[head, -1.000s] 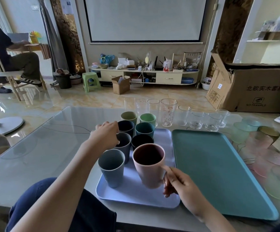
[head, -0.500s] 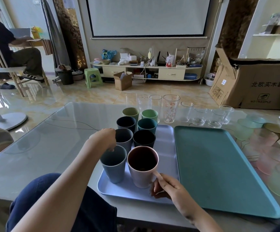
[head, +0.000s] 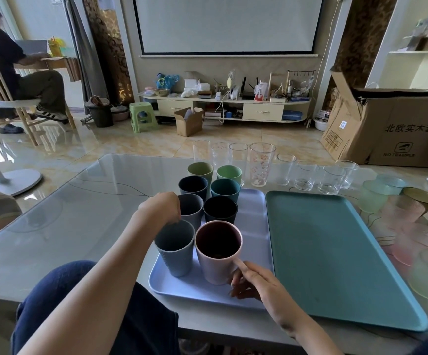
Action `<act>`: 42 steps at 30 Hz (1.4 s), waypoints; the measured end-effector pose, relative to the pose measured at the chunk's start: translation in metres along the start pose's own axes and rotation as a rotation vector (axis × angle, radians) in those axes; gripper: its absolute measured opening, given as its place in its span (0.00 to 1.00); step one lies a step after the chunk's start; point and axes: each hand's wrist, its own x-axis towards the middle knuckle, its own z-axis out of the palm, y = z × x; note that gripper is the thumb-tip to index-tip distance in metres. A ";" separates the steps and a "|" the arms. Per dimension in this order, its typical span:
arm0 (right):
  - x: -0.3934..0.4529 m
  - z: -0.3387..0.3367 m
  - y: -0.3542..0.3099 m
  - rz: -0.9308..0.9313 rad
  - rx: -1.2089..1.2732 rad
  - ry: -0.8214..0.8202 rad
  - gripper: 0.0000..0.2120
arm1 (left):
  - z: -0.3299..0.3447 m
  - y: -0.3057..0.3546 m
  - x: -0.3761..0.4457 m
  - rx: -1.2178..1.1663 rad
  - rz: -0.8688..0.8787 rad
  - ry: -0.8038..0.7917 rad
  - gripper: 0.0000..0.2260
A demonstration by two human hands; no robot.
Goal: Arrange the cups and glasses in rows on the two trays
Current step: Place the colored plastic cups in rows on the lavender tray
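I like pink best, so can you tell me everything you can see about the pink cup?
The pink cup is a plain, matte tumbler with no handle, maybe plastic, pale pink outside and dark inside. It stands upright at the near end of the lilac tray, beside a grey-blue cup. It looks empty. The right hand touches its lower side, one finger reaching up near the rim.
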 end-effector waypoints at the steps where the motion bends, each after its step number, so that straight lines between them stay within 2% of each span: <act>1: 0.000 0.000 0.000 -0.002 -0.011 0.000 0.17 | 0.000 0.000 0.000 -0.012 -0.001 -0.003 0.12; 11: -0.001 0.003 -0.003 -0.020 -0.031 0.002 0.14 | 0.000 0.001 -0.004 -0.009 0.002 0.002 0.13; 17: -0.001 0.003 -0.003 -0.030 -0.026 0.002 0.18 | 0.000 -0.001 -0.004 0.001 -0.009 -0.021 0.13; 25: 0.000 0.001 -0.001 -0.040 -0.046 -0.011 0.18 | -0.002 -0.002 -0.006 0.028 -0.004 -0.022 0.14; 31: 0.004 -0.008 -0.004 -0.049 -0.139 0.020 0.17 | -0.011 -0.002 -0.007 -0.009 -0.024 -0.085 0.13; 38: 0.024 -0.042 -0.019 -0.103 -0.323 0.120 0.12 | -0.033 -0.002 0.003 -0.132 -0.062 -0.138 0.09; 42: 0.058 -0.064 -0.043 -0.131 -0.411 0.184 0.11 | -0.048 -0.012 0.027 -0.248 -0.075 -0.084 0.05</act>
